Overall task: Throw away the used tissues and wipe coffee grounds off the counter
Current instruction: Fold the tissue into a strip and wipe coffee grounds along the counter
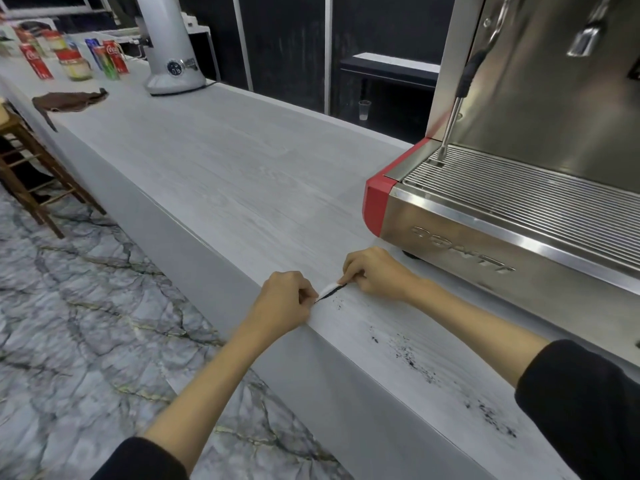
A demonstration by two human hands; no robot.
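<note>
A small white tissue (328, 289) lies stretched on the pale grey counter (221, 174), near its front edge. My left hand (282, 301) pinches its left end and my right hand (375, 273) pinches its right end. A dark line of coffee grounds (329, 294) sits along the tissue's lower edge. More loose coffee grounds (412, 358) are scattered on the counter to the right, trailing toward the near right corner (495, 420).
An espresso machine (519, 202) with a red corner stands just right of my hands. Far along the counter lie a brown cloth (69, 102), a grey grinder (169, 46), cans and jars (74, 60). A wooden chair (31, 168) stands on the marble floor at left.
</note>
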